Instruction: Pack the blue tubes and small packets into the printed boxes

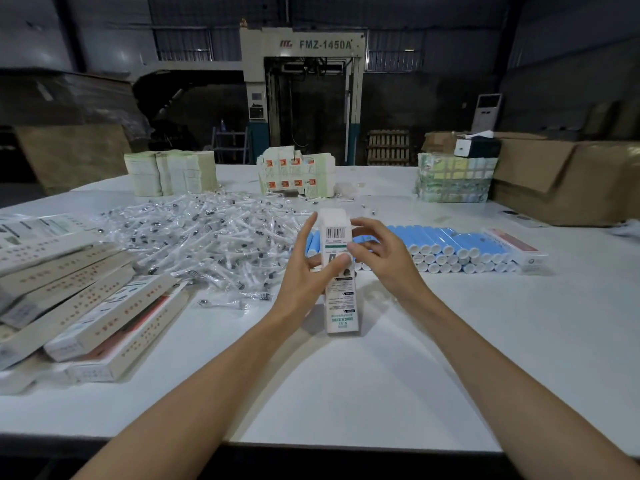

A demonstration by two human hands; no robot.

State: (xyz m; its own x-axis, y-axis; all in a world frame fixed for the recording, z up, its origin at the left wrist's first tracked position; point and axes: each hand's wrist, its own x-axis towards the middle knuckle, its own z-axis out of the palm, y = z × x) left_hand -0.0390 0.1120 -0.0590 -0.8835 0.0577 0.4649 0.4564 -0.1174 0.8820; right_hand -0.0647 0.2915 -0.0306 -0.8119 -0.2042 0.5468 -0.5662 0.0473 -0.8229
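Note:
A tall white printed box point(341, 299) stands upright on the white table point(346, 382) in front of me. My left hand point(304, 268) grips its left side, thumb across the front. My right hand point(377, 254) touches its upper right edge with spread, slightly bent fingers. Behind the box lie stacked blue tubes point(460, 247) with white caps in rows. Left of them spreads a heap of small clear packets point(207, 237).
Filled printed boxes point(86, 306) pile up at the left. Stacks of flat cartons point(169, 174) and folded printed cartons point(298, 174) stand at the far edge, a wrapped bundle point(453, 181) and brown cardboard boxes point(561, 181) at the right. A closed box point(519, 249) lies beside the tubes.

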